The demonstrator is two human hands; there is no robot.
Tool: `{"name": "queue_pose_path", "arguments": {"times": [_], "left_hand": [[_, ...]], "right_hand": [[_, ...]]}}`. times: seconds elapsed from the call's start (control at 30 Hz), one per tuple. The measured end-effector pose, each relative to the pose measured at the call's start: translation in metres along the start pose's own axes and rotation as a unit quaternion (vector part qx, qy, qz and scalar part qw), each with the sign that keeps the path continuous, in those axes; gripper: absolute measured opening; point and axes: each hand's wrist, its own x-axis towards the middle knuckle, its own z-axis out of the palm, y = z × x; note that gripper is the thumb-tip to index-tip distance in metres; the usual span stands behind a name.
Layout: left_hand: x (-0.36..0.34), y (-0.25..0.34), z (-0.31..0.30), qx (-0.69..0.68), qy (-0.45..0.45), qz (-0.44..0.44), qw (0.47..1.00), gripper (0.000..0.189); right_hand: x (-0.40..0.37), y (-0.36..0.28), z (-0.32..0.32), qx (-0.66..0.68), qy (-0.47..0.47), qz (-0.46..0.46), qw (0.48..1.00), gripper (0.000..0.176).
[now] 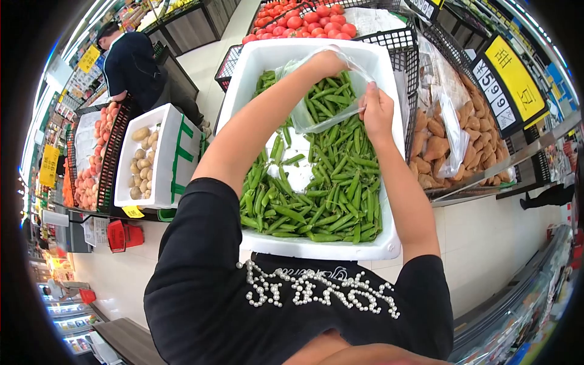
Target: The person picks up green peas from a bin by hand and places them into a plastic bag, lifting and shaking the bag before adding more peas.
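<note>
At the far edge of the white box (316, 248), left hand (327, 63) and right hand (377, 113) grasp the plastic bag (321, 108); its mouth gapes over the pods (331, 188).

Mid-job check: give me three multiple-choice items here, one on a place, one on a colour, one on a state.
1. Where is the clear plastic bag? A over the white box of green pods; B on the floor; C hung on a hook.
2. What colour is the produce piled beyond the white box? A yellow; B red; C purple.
3. What state is the bag in? A tied shut; B flat and empty; C open, pods inside.
Answers: 1 A, it hangs above the pods. 2 B, the tomatoes are red. 3 C, its mouth gapes at the left hand, the right hand grips its edge.
</note>
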Motion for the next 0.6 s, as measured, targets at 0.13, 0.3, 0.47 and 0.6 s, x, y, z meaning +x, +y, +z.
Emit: {"name": "queue_pose_path", "arguments": {"times": [0.13,0.3,0.47,0.6], "left_hand": [[-0.054,0.000,-0.027,0.332,0.050,0.225,0.915,0.049],[-0.152,-0.009,-0.021,0.330,0.113,0.373,0.860,0.024],[-0.227,-0.036,0.032,0.274,-0.150,0.323,0.893,0.056],[-0.240,-0.059,0.058,0.310,-0.179,0.371,0.857,0.086]], "right_hand": [[0.003,0.001,-0.005,0.014,0.013,0.005,1.000,0.049],[0.005,0.004,-0.003,0.008,0.003,0.004,1.000,0.048],[0.000,0.005,-0.002,0.009,0.001,0.008,1.000,0.048],[-0.003,0.005,0.002,-0.016,0.002,0.009,1.000,0.049]]}}
